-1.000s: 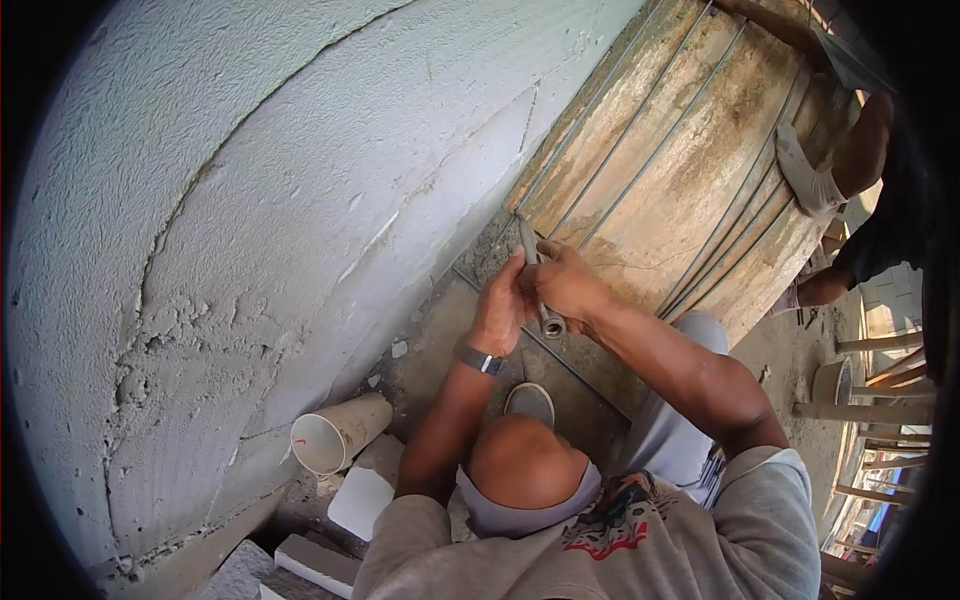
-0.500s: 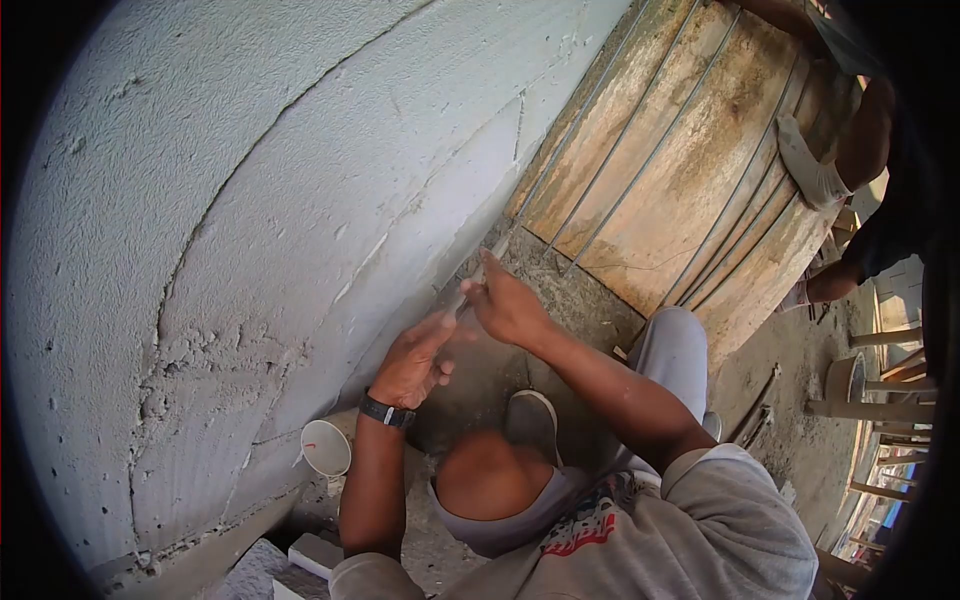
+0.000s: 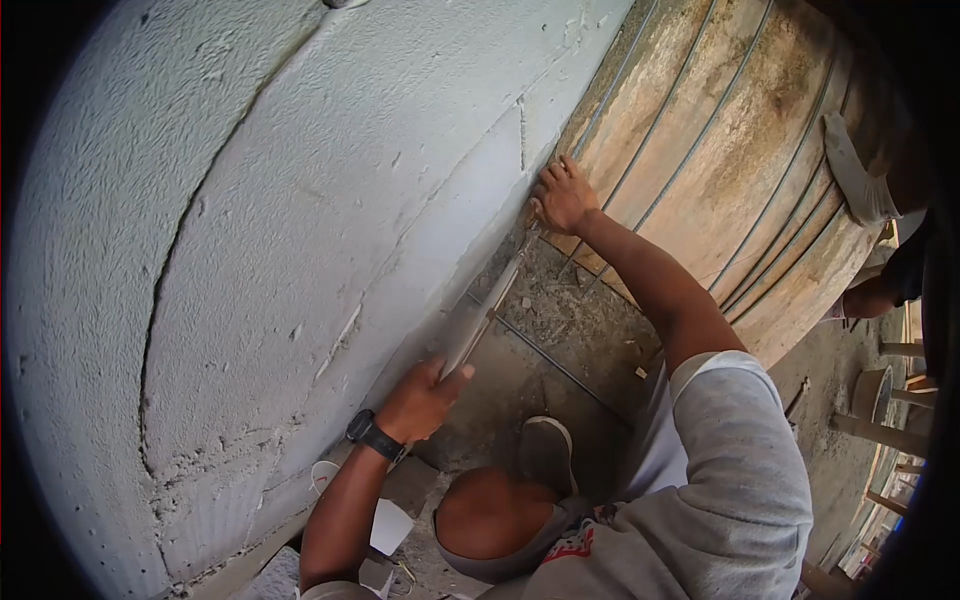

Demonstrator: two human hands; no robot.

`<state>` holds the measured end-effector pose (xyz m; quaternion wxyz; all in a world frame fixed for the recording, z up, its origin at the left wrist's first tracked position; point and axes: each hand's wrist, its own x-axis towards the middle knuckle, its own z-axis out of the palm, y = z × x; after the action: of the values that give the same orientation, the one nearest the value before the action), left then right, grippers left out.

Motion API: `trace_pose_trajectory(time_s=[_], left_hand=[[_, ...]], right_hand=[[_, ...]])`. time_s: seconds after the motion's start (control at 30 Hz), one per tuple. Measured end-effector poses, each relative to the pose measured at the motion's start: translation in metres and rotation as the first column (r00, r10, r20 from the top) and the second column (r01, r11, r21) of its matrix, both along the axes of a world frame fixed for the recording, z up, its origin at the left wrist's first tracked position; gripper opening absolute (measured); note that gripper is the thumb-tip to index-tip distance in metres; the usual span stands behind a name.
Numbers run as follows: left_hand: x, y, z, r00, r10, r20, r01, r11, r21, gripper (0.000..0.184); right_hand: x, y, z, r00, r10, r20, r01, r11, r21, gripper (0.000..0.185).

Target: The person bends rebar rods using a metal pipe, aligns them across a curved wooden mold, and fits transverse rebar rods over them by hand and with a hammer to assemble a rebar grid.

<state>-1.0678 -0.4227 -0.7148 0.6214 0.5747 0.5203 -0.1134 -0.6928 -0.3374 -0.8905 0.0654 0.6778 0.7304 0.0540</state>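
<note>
My left hand (image 3: pixel 415 402), wearing a black wristwatch, is closed round the lower end of a long metal pipe-like tool (image 3: pixel 482 312). This tool slants up and right along the foot of the grey wall. At its upper end, my right hand (image 3: pixel 565 197) is closed over the leftmost steel rod (image 3: pixel 618 78), by the corner of a stained wooden panel (image 3: pixel 740 170). Its fingers hide where the rod and the tool meet. More thin rods lie across the panel. Below, a separate rod (image 3: pixel 560 368) crosses over the dusty ground.
A rough grey wall (image 3: pixel 270 220) fills the left side. Lower left are a white tube (image 3: pixel 322 476) and pale blocks (image 3: pixel 390 527). At the right edge, another person's gloved hand (image 3: pixel 858 180) rests by the panel, with a bucket (image 3: pixel 872 394) and wooden poles (image 3: pixel 880 434) below.
Both hands were together on the tool; now they are apart. My right hand has moved up to the rod at the panel's corner, while my left hand has moved down and left with the tool's lower end.
</note>
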Motion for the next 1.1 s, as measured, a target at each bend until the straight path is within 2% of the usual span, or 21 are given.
trace_pose_trajectory(time_s=[0.13, 0.2, 0.23, 0.33, 0.37, 0.47, 0.5, 0.53, 0.57, 0.6, 0.63, 0.73, 0.83, 0.93, 0.97, 1.07, 1.1], left_hand=[[-0.012, 0.006, -0.017, 1.000, 0.006, 0.017, -0.007, 0.997, 0.082, 0.035], [-0.011, -0.008, -0.021, 1.000, 0.020, 0.020, -0.022, 0.993, 0.114, 0.033], [-0.009, -0.010, -0.021, 0.999, -0.044, -0.012, 0.045, 0.976, 0.214, 0.033], [-0.015, -0.002, -0.027, 0.992, -0.109, 0.062, 0.075, 0.912, 0.404, 0.034], [-0.017, 0.004, -0.022, 0.989, -0.142, -0.044, 0.149, 0.929, 0.338, 0.036], [-0.014, -0.001, -0.015, 0.992, -0.092, -0.083, 0.114, 0.938, 0.326, 0.037], [-0.007, -0.005, -0.013, 0.988, -0.146, -0.051, 0.153, 0.883, 0.443, 0.038], [-0.002, -0.008, -0.011, 0.980, -0.171, -0.099, 0.197, 0.890, 0.411, 0.041], [0.001, -0.007, -0.008, 0.970, -0.193, -0.150, 0.237, 0.894, 0.380, 0.044], [0.004, -0.003, -0.005, 0.955, -0.214, -0.206, 0.277, 0.892, 0.356, 0.048], [0.001, -0.003, -0.011, 0.972, -0.151, -0.180, 0.200, 0.934, 0.297, 0.049], [0.017, -0.007, 0.002, 0.967, -0.176, -0.184, 0.231, 0.912, 0.340, 0.043], [0.044, 0.000, 0.034, 0.997, 0.075, -0.032, -0.070, 0.988, 0.138, 0.041], [0.062, 0.030, 0.060, 0.987, 0.139, -0.085, -0.149, 0.981, -0.126, 0.046], [0.069, 0.033, 0.063, 0.973, 0.215, -0.077, -0.224, 0.964, -0.139, 0.046], [0.090, 0.047, 0.084, 0.956, 0.274, 0.102, -0.258, 0.955, -0.147, 0.045], [0.101, 0.051, 0.093, 0.958, 0.266, 0.103, -0.250, 0.957, -0.146, 0.046]], right_hand=[[0.006, -0.007, -0.001, 0.990, 0.058, -0.126, -0.055, 0.998, 0.032, 0.034], [0.013, -0.008, -0.011, 0.973, 0.141, -0.181, -0.113, 0.981, 0.160, 0.032], [0.016, -0.007, -0.016, 0.962, 0.180, -0.205, -0.132, 0.965, 0.225, 0.031], [0.018, -0.005, -0.019, 0.952, 0.233, -0.198, -0.170, 0.942, 0.291, 0.032], [0.014, -0.007, -0.020, 0.951, 0.227, -0.210, -0.169, 0.950, 0.261, 0.032], [0.016, 0.000, -0.007, 0.962, 0.208, -0.175, -0.172, 0.965, 0.197, 0.035], [0.017, -0.002, -0.003, 0.974, 0.185, -0.134, -0.164, 0.975, 0.150, 0.037], [0.018, -0.009, -0.003, 0.983, 0.160, -0.096, -0.151, 0.984, 0.092, 0.039], [0.023, -0.006, -0.002, 0.986, 0.136, -0.097, -0.141, 0.989, -0.045, 0.048], [0.030, -0.002, 0.006, 0.987, 0.132, -0.092, -0.134, 0.991, -0.010, 0.052], [0.035, -0.001, 0.010, 0.987, 0.128, -0.100, -0.126, 0.992, 0.020, 0.056], [0.052, 0.004, 0.022, 0.997, 0.048, -0.052, -0.046, 0.998, 0.046, 0.064], [0.051, 0.003, 0.019, 1.000, -0.022, 0.003, 0.022, 1.000, 0.003, 0.068], [0.053, 0.003, 0.010, 0.999, -0.014, -0.034, 0.015, 0.999, 0.029, 0.068], [0.058, 0.005, 0.009, 0.999, -0.006, -0.054, 0.009, 0.998, 0.056, 0.067], [0.060, 0.008, 0.004, 0.997, 0.010, -0.078, -0.005, 0.997, 0.073, 0.066], [0.061, 0.008, 0.001, 0.996, 0.022, -0.091, -0.014, 0.996, 0.085, 0.065]])
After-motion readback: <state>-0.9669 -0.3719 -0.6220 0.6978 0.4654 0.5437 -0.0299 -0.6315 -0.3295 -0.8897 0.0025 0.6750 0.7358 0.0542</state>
